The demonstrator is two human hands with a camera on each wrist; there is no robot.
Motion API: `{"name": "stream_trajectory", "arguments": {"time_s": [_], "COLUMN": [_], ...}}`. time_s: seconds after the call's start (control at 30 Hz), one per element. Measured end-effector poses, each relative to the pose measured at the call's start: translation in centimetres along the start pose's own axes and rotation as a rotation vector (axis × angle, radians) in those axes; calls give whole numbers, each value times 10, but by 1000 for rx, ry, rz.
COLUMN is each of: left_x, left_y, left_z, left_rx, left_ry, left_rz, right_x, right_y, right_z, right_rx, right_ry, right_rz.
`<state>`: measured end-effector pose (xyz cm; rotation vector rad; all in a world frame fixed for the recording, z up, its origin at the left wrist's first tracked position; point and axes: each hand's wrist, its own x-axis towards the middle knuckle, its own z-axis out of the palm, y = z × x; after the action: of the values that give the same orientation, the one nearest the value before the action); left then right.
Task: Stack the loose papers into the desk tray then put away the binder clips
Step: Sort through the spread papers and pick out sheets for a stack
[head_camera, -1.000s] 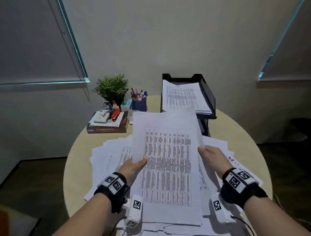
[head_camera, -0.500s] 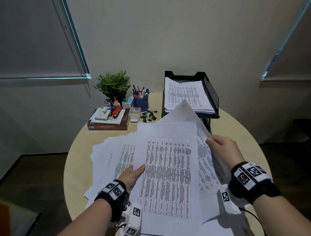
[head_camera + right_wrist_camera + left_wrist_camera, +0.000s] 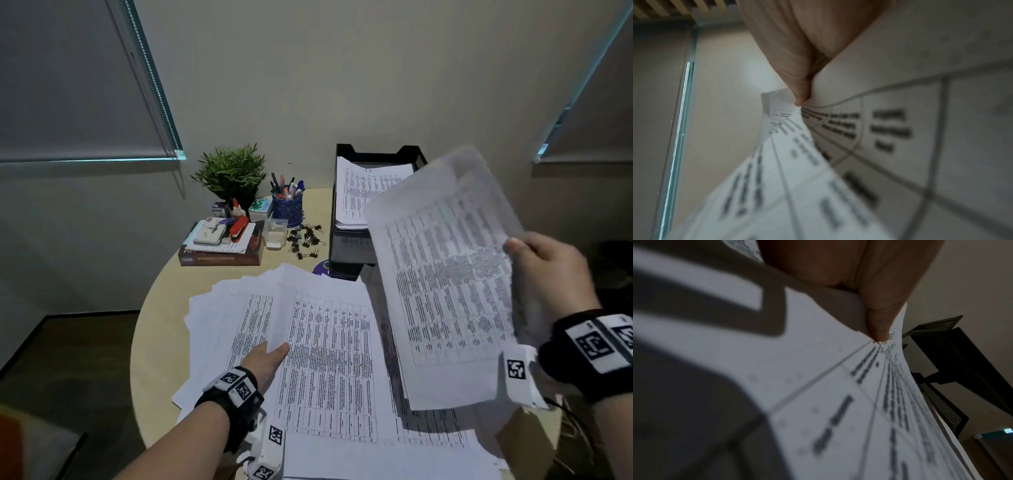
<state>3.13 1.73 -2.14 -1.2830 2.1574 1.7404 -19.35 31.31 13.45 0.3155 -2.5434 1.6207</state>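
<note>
Loose printed papers [image 3: 329,359] lie spread over the round table. My right hand [image 3: 544,267] grips a lifted sheaf of papers [image 3: 442,274] by its right edge, held tilted in the air in front of the black desk tray [image 3: 344,152]. The tray holds a stack of papers [image 3: 359,192]. My left hand [image 3: 270,356] pinches the left edge of the top sheet on the pile, thumb on top. Loose binder clips [image 3: 306,238] lie left of the tray. In the wrist views, my left hand's thumb [image 3: 879,313] presses on a sheet [image 3: 818,386], and the right hand's fingers [image 3: 797,56] pinch the sheaf [image 3: 838,178].
A small clear box [image 3: 275,234] stands next to the clips. Behind it are a blue pen cup [image 3: 288,207] and a potted plant [image 3: 231,171]. A book stack with a stapler and small items [image 3: 222,251] sits at the back left. Bare table edge [image 3: 154,342] shows on the left.
My right hand has lifted the sheaf off the pile, up and to the right. My left hand has stayed at the left edge of the top sheet.
</note>
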Motion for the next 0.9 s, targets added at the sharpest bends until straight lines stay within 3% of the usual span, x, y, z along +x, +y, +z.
{"name": "stream_trajectory", "arguments": {"time_s": [0.13,0.27,0.47,0.57,0.7,0.8,0.9], "left_x": [-14,-27,-29,-28,-26,-24,-21], "left_y": [13,24,31,30,31,34,36], "left_z": [-1,1,7,9,13,16,20], "left_rx": [35,7,-92,-136,-139,-153,-308], "left_ry": [-6,-5,-30,-46,-60,-106,-158], "left_rz": [-6,12,-89,-106,-101,-69,-168], "right_x": [2,-13,-51,-65,-75,-84,-92], "right_y": [-5,15,38,73,125,112,108], "right_z": [-11,12,58,81,101,104,113], "right_rx": [89,175,292,229,350,431,471], "right_ry": [-32,-148,-242,-239,-401,-499,-561], "right_rz": [-8,135,350,411,593,655,661]}}
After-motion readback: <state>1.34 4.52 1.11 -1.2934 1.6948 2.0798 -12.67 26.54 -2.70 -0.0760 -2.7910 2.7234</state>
